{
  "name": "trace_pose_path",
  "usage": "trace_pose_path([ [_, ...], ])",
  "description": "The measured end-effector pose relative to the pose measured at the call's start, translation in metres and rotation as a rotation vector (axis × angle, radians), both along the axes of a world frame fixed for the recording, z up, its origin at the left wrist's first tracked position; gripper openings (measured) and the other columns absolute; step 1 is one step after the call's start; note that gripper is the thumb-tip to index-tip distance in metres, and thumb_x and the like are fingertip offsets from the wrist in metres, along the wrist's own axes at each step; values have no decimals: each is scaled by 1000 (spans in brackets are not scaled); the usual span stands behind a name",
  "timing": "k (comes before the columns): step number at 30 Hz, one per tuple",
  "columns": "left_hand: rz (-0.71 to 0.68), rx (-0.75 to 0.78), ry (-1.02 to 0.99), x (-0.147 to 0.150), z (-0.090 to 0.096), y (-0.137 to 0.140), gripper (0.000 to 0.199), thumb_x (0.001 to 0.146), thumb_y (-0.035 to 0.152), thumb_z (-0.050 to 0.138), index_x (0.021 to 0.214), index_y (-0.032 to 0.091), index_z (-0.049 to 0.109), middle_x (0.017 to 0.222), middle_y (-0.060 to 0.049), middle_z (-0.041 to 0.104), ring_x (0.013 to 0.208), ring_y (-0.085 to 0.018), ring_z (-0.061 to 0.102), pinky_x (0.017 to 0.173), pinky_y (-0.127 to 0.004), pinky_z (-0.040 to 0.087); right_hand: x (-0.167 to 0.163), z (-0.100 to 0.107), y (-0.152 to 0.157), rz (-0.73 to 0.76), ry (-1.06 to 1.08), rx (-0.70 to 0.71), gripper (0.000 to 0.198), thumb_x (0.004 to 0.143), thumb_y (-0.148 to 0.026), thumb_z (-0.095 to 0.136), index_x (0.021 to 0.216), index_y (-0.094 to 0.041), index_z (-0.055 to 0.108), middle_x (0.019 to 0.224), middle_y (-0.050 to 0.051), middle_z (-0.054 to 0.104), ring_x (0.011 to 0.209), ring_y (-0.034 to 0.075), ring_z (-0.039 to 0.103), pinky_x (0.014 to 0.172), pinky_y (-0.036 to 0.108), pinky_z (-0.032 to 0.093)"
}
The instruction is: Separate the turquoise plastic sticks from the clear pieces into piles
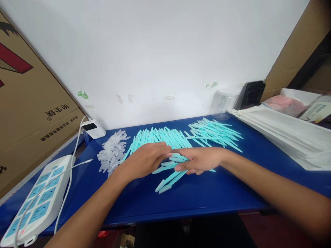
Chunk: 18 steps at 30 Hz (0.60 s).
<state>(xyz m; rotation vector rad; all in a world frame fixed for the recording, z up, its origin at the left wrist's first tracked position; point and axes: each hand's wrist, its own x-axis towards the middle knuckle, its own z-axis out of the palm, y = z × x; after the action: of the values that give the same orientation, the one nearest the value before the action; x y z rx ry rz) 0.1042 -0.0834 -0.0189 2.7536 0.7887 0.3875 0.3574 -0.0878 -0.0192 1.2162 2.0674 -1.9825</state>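
Observation:
My right hand [199,160] is closed round several slim turquoise sticks [170,181] that look like eyebrow razors. They fan out to the left from under its thumb, with pale ends. My left hand [148,158] meets the right at its fingertips, thumb and fingers pinched together near the tip of the bundle; what lies in that pinch is hidden. Just behind both hands a wide row of the same razors [165,136] is laid out, and another pile of razors [214,132] lies further right. A heap of small clear plastic caps [112,151] sits left of my left hand.
A blue table [207,196] backs onto a white wall. At left are a power strip [38,199], a white cable and a white device [93,128]. A clear container [225,103], a black object [252,94] and white sheets [289,134] stand right. Cardboard flanks both sides.

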Motion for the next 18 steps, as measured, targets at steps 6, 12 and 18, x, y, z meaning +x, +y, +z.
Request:
trace_pose_path([
  [6,-14,-68,-19,1,-2,1,33,113,37,34,90,21,52,83,-3,57,71,-18,49,68,-33,37,-2,-3,0,8,-29,-3,83,90,-68,69,158,-33,36,121,8,62,107,18,67,84,28,55],
  [12,-27,-83,-32,2,-3,2,33,113,35,35,91,20,53,85,-4,60,74,-18,52,70,-32,38,-2,-3,-1,10,-29,-8,84,87,-69,72,157,-35,39,133,10,59,112,20,67,83,26,56],
  [18,-61,-58,-24,4,-4,-1,32,113,31,35,89,20,53,80,-3,56,70,-17,50,67,-32,37,-5,-1,-3,11,-33,-8,81,90,-67,71,157,-35,38,142,11,56,117,22,66,84,27,56],
])
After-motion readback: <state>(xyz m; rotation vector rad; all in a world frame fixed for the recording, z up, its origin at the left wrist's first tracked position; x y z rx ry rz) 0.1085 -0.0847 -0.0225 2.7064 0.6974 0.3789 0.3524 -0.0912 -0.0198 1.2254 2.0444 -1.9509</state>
